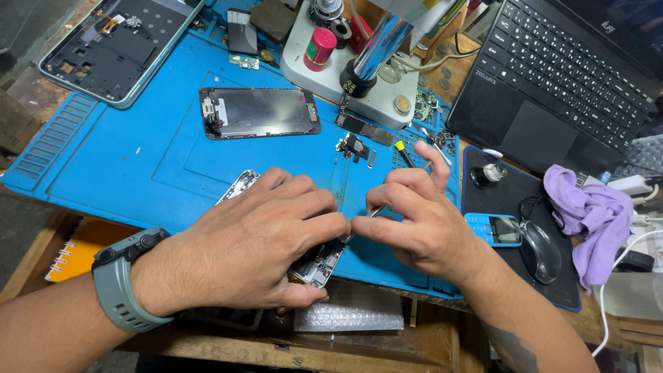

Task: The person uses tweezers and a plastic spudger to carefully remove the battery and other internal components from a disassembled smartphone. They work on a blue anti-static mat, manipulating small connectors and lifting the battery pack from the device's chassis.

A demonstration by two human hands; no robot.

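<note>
My left hand (255, 242) lies over an opened phone body (314, 266) at the near edge of the blue work mat (131, 159), holding it down; the phone's silver frame shows again past my knuckles. My right hand (418, 221) pinches a thin metal tool (359, 224) whose tip meets the phone next to my left index finger. A grey watch sits on my left wrist. A detached phone screen (259, 112) lies face up in the middle of the mat.
A tablet shell (114, 45) lies at the back left. A white microscope base (345, 76) stands behind the screen. A black laptop (559, 83), small blue phone (494, 229), mouse (542, 252) and purple cloth (594, 214) are at right. Small parts litter the mat.
</note>
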